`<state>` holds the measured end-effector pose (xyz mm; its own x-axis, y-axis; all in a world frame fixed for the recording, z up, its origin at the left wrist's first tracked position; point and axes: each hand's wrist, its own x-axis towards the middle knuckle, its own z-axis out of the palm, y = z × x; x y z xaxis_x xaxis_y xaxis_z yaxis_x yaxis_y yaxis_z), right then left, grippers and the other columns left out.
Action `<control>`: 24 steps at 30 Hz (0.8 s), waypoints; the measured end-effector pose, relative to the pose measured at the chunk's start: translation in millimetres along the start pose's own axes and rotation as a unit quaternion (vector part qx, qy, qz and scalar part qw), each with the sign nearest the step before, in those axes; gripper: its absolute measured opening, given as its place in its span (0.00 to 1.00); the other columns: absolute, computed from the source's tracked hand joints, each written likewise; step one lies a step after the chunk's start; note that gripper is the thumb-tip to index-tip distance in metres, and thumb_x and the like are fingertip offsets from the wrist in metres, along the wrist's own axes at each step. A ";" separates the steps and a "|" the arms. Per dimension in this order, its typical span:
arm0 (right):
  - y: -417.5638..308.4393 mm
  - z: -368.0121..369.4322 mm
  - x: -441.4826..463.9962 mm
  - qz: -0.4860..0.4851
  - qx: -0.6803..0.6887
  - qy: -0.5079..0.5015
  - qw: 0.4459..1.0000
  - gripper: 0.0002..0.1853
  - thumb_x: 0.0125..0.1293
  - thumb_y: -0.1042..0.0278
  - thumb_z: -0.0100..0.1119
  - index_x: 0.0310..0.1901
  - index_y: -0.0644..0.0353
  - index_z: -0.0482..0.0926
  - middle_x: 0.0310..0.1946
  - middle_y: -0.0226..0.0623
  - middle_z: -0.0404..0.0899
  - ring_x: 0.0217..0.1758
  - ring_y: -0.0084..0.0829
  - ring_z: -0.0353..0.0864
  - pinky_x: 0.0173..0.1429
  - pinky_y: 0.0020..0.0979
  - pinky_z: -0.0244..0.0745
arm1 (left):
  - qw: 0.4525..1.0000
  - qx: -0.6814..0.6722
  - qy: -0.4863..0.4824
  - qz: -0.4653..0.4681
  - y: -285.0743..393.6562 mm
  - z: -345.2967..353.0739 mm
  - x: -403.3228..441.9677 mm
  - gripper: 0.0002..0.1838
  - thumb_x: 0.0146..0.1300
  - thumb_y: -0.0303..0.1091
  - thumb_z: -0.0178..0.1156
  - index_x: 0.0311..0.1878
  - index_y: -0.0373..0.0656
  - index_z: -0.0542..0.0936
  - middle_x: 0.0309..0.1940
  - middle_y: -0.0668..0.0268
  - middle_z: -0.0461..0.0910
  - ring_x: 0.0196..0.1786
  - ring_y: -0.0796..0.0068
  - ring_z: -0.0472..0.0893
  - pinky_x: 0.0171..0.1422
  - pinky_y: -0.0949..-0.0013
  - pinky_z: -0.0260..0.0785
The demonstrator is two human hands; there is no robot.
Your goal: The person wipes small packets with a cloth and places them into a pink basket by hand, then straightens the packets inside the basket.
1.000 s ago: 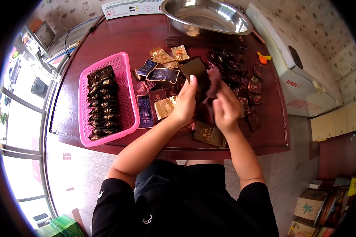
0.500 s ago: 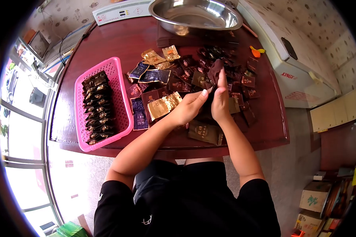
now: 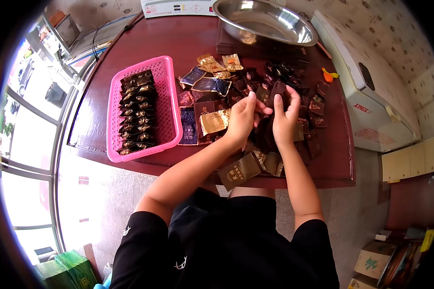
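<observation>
Right hand (image 3: 286,115) half closed around dark brown piece (image 3: 277,90). Left hand (image 3: 244,115) curled beside it; cannot tell if holding anything. Packet row (image 3: 138,111) already in pink basket (image 3: 165,108), left of hands; many loose packets (image 3: 280,72) past fingertips.

Glossy metal basin (image 3: 265,21), smooth plastic basket (image 3: 168,103), shiny foil packets (image 3: 214,122).

At the centre of the frame, a bare right hand (image 3: 285,120) holds a soft dark-brown piece (image 3: 277,90), a bare left hand (image 3: 243,118) just beside it. Gold, blue and brown printed packets (image 3: 214,122) lie around them on a glossy dark-red table (image 3: 173,38). At left, a pink perforated plastic basket (image 3: 167,101) holds a row of dark shiny packets (image 3: 137,111); a round silver metal basin (image 3: 270,23) sits at the top.
</observation>
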<state>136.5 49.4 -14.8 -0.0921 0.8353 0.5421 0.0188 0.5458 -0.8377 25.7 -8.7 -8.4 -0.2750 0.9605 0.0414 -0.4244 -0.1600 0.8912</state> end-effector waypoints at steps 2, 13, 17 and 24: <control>9.5 -1.7 0.2 -0.043 -0.019 0.026 0.999 0.22 0.72 0.63 0.60 0.59 0.66 0.69 0.54 0.40 0.74 0.56 0.32 0.73 0.65 0.34 0.67 | 0.998 0.009 -0.062 -0.008 6.8 -13.9 -0.8 0.24 0.78 0.50 0.46 0.35 0.39 0.77 0.32 0.63 0.85 0.20 0.83 0.70 0.26 0.76 0.65; -4.3 -3.9 -2.3 -0.036 0.015 -0.066 0.997 0.14 0.69 0.69 0.62 0.53 0.65 0.76 0.49 0.36 0.79 0.53 0.26 0.76 0.61 0.29 0.69 | 0.650 0.727 -0.173 0.137 30.0 -42.2 -116.6 0.33 0.48 0.54 0.74 0.48 0.42 0.71 0.31 0.58 0.79 0.37 0.59 0.81 0.43 0.60 0.73; -12.4 -21.3 -0.7 -0.058 0.065 -0.136 0.987 0.17 0.73 0.56 0.58 0.46 0.65 0.82 0.39 0.33 0.85 0.43 0.25 0.81 0.53 0.27 0.73 | 0.835 0.515 -0.160 0.108 31.2 -50.3 -94.5 0.19 0.53 0.38 0.73 0.41 0.38 0.77 0.28 0.54 0.81 0.32 0.53 0.82 0.39 0.58 0.74; -89.9 -10.4 14.7 -0.217 -0.192 -0.377 0.880 0.20 0.53 0.63 0.75 0.49 0.56 0.86 0.35 0.33 0.82 0.33 0.31 0.81 0.37 0.30 0.76 | 0.823 0.526 -0.088 0.195 89.5 -51.6 -78.0 0.08 0.58 0.31 0.67 0.39 0.39 0.83 0.29 0.54 0.83 0.35 0.53 0.84 0.41 0.59 0.75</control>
<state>143.8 13.3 69.1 -0.8051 0.3405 0.4856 0.1417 0.9055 -0.4000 -35.3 -109.7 44.8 -0.0455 0.9160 0.3985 0.6741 -0.2662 0.6890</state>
